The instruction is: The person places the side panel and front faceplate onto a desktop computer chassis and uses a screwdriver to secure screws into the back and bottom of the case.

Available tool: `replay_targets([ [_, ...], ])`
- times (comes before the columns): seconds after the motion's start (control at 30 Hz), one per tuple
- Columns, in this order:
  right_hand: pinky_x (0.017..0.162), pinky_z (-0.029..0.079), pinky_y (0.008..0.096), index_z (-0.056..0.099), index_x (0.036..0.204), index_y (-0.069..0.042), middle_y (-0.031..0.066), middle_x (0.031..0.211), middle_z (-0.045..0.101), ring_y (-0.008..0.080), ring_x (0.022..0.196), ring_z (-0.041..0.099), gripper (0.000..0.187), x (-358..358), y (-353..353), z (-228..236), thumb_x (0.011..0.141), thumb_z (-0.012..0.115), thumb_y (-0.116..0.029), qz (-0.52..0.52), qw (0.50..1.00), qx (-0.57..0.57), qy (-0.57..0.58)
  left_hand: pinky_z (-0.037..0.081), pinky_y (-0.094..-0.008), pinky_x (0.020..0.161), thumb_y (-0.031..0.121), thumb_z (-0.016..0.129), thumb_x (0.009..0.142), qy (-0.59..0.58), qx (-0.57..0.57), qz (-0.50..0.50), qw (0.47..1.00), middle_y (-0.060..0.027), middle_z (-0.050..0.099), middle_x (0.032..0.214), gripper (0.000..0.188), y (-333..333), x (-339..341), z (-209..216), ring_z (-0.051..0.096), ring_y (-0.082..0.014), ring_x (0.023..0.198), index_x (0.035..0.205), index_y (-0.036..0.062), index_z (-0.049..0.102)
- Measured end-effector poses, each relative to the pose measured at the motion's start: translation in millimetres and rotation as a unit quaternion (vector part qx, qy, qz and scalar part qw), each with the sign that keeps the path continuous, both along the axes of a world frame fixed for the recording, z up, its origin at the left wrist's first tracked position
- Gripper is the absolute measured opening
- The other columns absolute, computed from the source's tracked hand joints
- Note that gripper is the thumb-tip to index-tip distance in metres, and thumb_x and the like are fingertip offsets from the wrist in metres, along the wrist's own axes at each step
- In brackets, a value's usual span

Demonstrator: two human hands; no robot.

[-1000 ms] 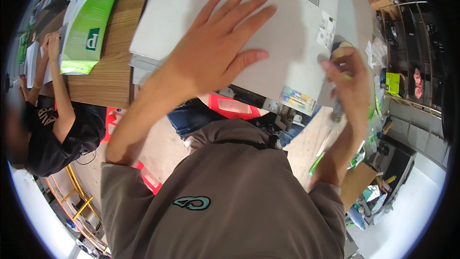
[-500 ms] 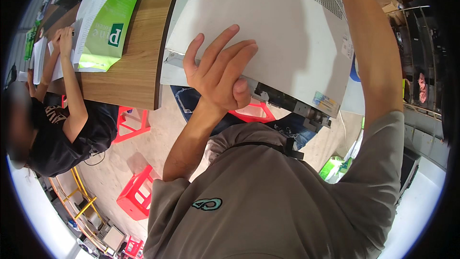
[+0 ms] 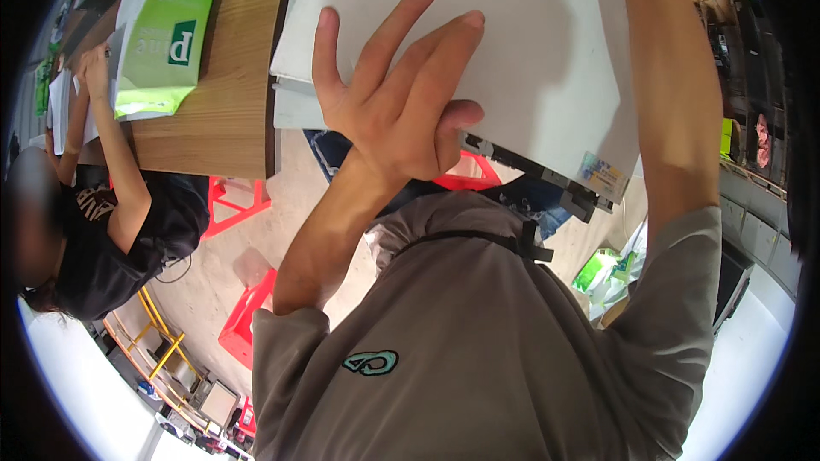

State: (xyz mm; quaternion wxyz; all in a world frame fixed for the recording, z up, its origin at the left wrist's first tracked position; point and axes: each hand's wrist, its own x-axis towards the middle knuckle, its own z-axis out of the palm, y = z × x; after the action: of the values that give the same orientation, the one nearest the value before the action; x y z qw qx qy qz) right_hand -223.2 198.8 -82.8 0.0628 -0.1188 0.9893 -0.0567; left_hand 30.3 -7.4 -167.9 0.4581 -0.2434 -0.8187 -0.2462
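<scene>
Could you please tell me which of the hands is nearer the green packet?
Left: the left hand is right of the green packet, at the near edge of the case. The right hand is out of view; its forearm is farther right.

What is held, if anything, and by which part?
The left hand lies over the computer case, no grip visible; the right hand's hold, out of view, cannot be told.

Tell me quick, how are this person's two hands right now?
Left hand: open and spread, over the near edge of a broad, flat, whitish metal case.
Right hand: out of view; only its bare forearm shows, so cannot be told.
</scene>
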Motion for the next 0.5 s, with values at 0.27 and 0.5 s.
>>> replay_targets([
  [0.27,0.087,0.047,0.0338,0.067,0.119,-0.002,0.0157,0.106,0.070,0.0265,0.097,0.063,0.059,10,4,21,0.062,0.059,-0.017,0.053,0.994,-0.046,-0.087,0.037,-0.0464,0.103,0.045,0.045,0.098,-0.146,0.041,-0.105,0.983,-0.0039,0.071,0.095,0.044,-15,6,2,0.066,-0.0243,0.101,0.107,0.0087,0.068],
  [0.5,0.092,0.044,0.0361,0.066,0.122,-0.002,0.0162,0.107,0.067,0.0273,0.100,0.058,0.063,28,4,13,0.062,0.060,-0.018,0.033,0.982,-0.186,-0.032,0.021,-0.0639,0.103,0.061,0.063,0.080,-0.231,-0.028,0.031,0.972,-0.0129,0.059,0.130,0.063,-11,48,-9,0.044,-0.0347,0.129,0.116,0.0100,0.066],
])
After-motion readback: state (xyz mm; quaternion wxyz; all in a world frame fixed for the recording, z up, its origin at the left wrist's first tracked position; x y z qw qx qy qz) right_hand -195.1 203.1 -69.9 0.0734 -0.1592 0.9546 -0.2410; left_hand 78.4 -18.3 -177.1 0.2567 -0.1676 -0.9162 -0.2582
